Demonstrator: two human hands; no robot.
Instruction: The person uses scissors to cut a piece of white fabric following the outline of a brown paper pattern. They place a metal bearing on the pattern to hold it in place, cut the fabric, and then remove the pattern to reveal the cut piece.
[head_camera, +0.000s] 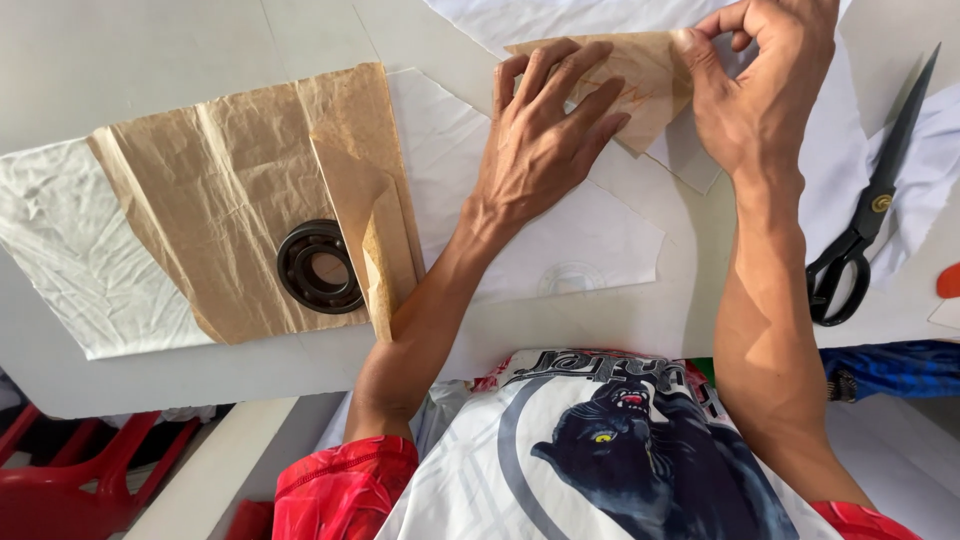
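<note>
Two hands on paper pattern (640, 85): left hand (545, 140) flat, fingers spread; right hand (760, 85) pinching edge

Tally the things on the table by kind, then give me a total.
Brown paper pattern pieces: 2, a large one under the ring and a small one under both hands
Black metal ring: 1
Black scissors: 1
Total: 4, white fabric pieces not counted.

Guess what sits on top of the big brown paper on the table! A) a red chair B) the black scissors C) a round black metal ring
C: a round black ring rests on the big brown paper, while the black scissors lie far off beside the right hand.
</note>
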